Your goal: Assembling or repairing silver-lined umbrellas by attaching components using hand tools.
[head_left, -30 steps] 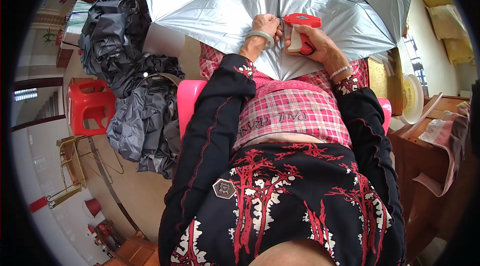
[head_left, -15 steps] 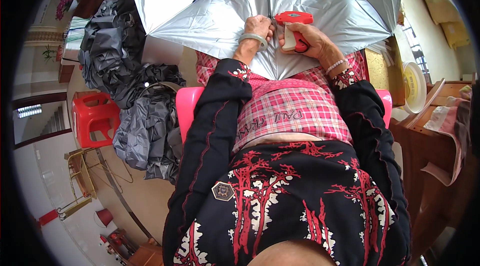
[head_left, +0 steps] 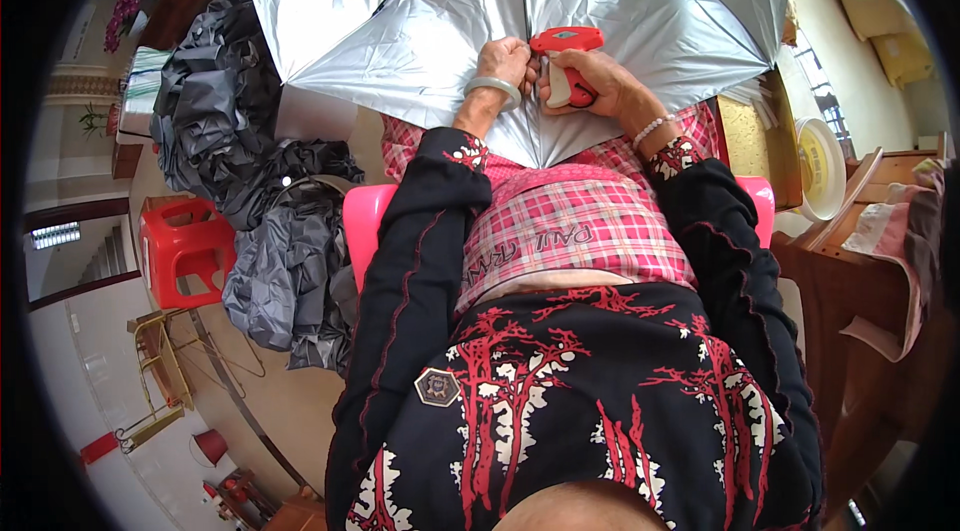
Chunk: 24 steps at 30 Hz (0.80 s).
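Observation:
An opened umbrella (head_left: 400, 66) spreads its silver underside over my lap, with dark ribs running out to its edge. My left hand (head_left: 504, 63) is closed, its fingertips pinched at the middle rib; what lies between them is too small to make out. My right hand (head_left: 600, 81) wraps round the pale handle of a red-and-white pistol-grip hand tool (head_left: 567, 38). The tool's red nose points left and meets the fingertips of my left hand at the rib. Below the hands, the silver cloth narrows to a point over a pink plaid apron (head_left: 580, 221).
Crumpled dark grey fabric (head_left: 215, 91) is heaped at my left, beside a red plastic stool (head_left: 187, 251). To the right stand a white bucket (head_left: 820, 171) and a wooden piece of furniture (head_left: 850, 271) with cloth on it. I sit in a pink chair (head_left: 362, 221).
The whole view has shifted a little. My right hand and the tool have edged slightly left, toward my left hand, which keeps its pinch at the rib.

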Available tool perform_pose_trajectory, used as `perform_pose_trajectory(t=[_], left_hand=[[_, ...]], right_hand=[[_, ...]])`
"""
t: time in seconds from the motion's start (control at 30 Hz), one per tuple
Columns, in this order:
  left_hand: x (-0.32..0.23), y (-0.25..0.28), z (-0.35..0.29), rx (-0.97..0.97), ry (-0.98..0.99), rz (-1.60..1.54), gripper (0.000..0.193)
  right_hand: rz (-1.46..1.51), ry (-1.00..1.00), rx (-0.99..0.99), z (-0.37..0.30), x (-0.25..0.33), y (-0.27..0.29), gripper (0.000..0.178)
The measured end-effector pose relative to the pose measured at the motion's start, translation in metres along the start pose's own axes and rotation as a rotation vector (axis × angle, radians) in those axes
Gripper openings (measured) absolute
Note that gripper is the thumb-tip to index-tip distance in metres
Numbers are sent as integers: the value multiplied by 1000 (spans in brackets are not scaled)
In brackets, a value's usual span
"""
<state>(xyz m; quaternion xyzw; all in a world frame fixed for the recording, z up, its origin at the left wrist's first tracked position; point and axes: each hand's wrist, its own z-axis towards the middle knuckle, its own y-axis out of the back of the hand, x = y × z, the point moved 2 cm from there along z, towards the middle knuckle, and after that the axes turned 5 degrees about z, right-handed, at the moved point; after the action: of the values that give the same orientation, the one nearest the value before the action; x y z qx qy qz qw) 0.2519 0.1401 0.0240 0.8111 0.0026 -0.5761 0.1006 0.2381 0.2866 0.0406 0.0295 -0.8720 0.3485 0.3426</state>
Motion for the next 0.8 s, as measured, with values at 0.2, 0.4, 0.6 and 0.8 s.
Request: perform_pose_trajectory(t=[0.2, 0.4, 0.6, 0.8], left_hand=[[-5, -3, -1, 4, 23, 39, 18], [-20, -4, -2, -67, 68, 119, 19], [-43, 51, 31, 141, 44, 555, 7], [-78, 187, 34, -121, -207, 1737, 16]], right_hand=[[-128, 87, -63, 6, 1, 7, 16], [-418, 333, -150, -14, 14, -15, 24], [-872, 378, -362, -70, 76, -18, 28], [-1355, 852, -633, -96, 94, -23, 34]])
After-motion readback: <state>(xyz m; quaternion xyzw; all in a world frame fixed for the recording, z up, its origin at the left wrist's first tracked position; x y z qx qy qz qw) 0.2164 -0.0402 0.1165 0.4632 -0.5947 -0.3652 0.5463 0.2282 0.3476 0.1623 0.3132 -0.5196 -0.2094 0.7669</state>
